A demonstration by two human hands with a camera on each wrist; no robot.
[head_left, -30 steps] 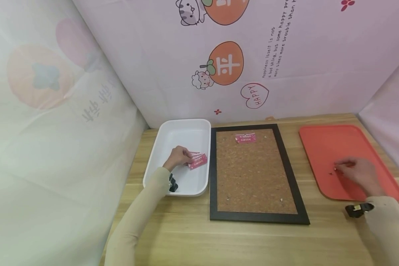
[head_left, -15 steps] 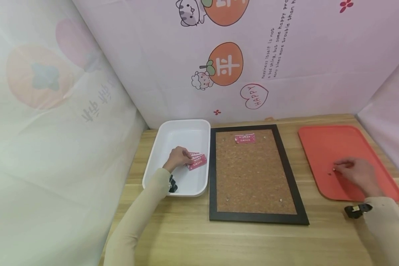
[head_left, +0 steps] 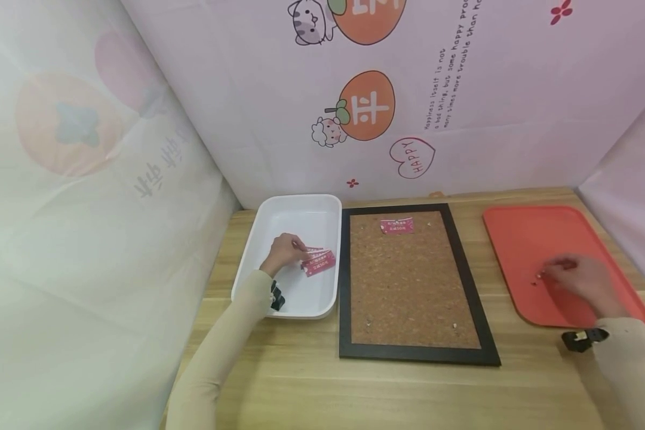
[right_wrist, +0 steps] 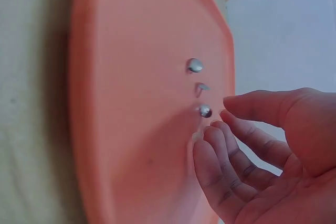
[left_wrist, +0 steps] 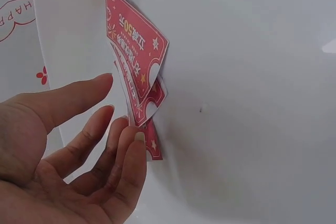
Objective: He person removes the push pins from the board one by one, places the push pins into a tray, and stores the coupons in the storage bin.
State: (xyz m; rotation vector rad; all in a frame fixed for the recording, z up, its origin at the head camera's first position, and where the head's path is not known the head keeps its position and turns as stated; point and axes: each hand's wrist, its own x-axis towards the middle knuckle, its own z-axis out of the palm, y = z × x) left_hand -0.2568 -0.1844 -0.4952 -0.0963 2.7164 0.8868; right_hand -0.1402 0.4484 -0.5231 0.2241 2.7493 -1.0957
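My left hand (head_left: 286, 249) is inside the white tray (head_left: 301, 200), fingertips against a small stack of pink tickets (head_left: 319, 263). In the left wrist view the tickets (left_wrist: 137, 56) curl up off the tray floor (left_wrist: 252, 77); my fingers (left_wrist: 137, 139) touch their lower edge and the thumb stays apart. My right hand (head_left: 558, 272) hovers over the orange tray (head_left: 532, 233). Its loosely curled fingers (right_wrist: 210, 150) are beside three metal thumbtacks (right_wrist: 205, 111), holding none.
A black-framed cork board (head_left: 408, 280) lies between the trays, with one pink ticket (head_left: 396, 225) pinned near its top and loose tacks (head_left: 454, 325) near its bottom. Printed backdrop walls enclose the wooden table (head_left: 387, 388) on the left, back and right.
The left hand's fingers have nudged the top ticket slightly, tilting it. The right hand stays over the tacks with barely any shift.
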